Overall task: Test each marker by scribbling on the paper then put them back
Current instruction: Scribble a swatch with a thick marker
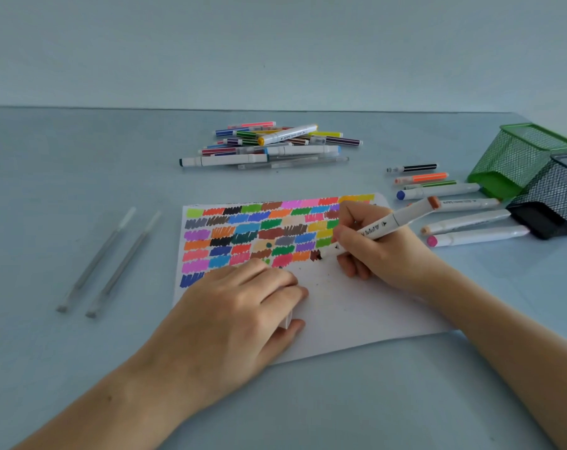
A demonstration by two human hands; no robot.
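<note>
In the middle of the frame, the right hand (pixel 378 251) grips a white marker (pixel 381 227) on the paper (pixel 356 306), while the left hand (pixel 239 306) presses flat, pinching a white cap (pixel 288 319).

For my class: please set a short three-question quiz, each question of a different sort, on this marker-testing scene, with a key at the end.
1. True or false: the right hand holds a marker with its tip on the paper.
2. Multiple choice: the green mesh holder is (A) upright, (B) tipped on its side, (C) upside down on the paper.
3. Short answer: which two things does the left hand touch?

Key
1. True; the tip is laying a dark brown scribble.
2. B; it lies tipped beside the black mesh holder.
3. It rests on the paper, and a white cap shows under its fingers.
</note>
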